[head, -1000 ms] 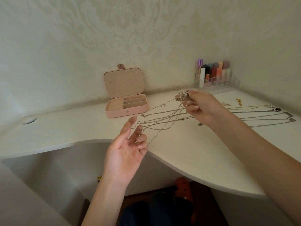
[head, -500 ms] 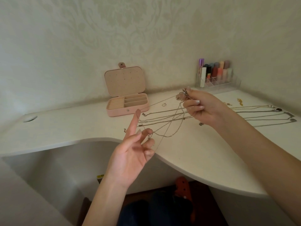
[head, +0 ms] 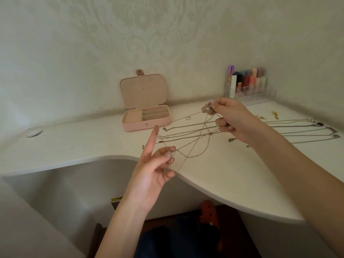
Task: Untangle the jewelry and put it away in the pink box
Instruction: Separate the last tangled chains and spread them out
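Note:
A tangle of thin silver chains [head: 193, 138] is strung in the air between my two hands above the white desk. My right hand [head: 232, 120] pinches the knotted end with its pendants, held up near the back of the desk. My left hand [head: 154, 164] is palm up at the desk's front edge; its thumb and middle finger pinch one chain, the index finger points straight up, and another strand runs over the lower fingers. The pink box [head: 147, 116] stands open by the wall, lid upright, its compartments showing no jewelry.
Several untangled necklaces [head: 301, 129] lie side by side on the desk [head: 83, 144] at the right, with small gold pieces [head: 275, 114] behind them. A clear organiser of lipsticks [head: 247, 84] fills the back corner. The desk edge curves inward above my knees.
My left hand went from open and reaching to pinching a chain, with the index finger raised. The right hand has stayed lifted with the knotted end; the strands hang slacker.

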### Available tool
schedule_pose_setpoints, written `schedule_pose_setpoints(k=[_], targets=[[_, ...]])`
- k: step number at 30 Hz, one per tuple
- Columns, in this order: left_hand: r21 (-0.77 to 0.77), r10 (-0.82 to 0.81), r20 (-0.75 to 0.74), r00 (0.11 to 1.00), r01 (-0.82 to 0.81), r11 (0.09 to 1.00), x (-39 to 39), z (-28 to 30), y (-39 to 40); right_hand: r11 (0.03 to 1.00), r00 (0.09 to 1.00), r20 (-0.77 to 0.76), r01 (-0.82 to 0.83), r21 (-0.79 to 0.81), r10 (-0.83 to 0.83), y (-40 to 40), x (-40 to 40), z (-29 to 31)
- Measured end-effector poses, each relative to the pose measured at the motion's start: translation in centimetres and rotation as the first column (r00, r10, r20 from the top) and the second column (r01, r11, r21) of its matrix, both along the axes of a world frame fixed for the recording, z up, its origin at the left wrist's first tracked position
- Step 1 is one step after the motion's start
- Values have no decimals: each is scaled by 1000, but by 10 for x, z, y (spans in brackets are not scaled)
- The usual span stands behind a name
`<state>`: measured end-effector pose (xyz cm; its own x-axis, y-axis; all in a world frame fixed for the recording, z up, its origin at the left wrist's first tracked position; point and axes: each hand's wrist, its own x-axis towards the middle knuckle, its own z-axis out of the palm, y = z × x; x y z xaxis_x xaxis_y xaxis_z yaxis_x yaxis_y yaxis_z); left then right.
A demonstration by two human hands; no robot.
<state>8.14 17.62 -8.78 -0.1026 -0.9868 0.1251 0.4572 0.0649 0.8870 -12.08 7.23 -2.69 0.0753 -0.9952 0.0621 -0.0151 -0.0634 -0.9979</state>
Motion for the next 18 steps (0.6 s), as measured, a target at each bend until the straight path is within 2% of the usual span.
schedule_pose_setpoints(k=[5, 10, 14, 18], targets=[[-21, 67, 64, 996, -66, 998, -4, 5, 0, 999, 999, 5, -40, -21, 40, 2, 1, 1], [-68, 148, 367, 918, -132, 989, -9, 7, 2, 995, 998, 22, -65, -70, 66, 2, 0, 0], [-81, 123, 555, 823, -94, 992, -12, 8, 4, 981, 986, -168, -20, -194, -13, 3, 1, -1], [-94, 125, 662, 739, -83, 992, -12, 10, 3, 932, 932, -333, 15, -363, -145, 4, 5, -3]])
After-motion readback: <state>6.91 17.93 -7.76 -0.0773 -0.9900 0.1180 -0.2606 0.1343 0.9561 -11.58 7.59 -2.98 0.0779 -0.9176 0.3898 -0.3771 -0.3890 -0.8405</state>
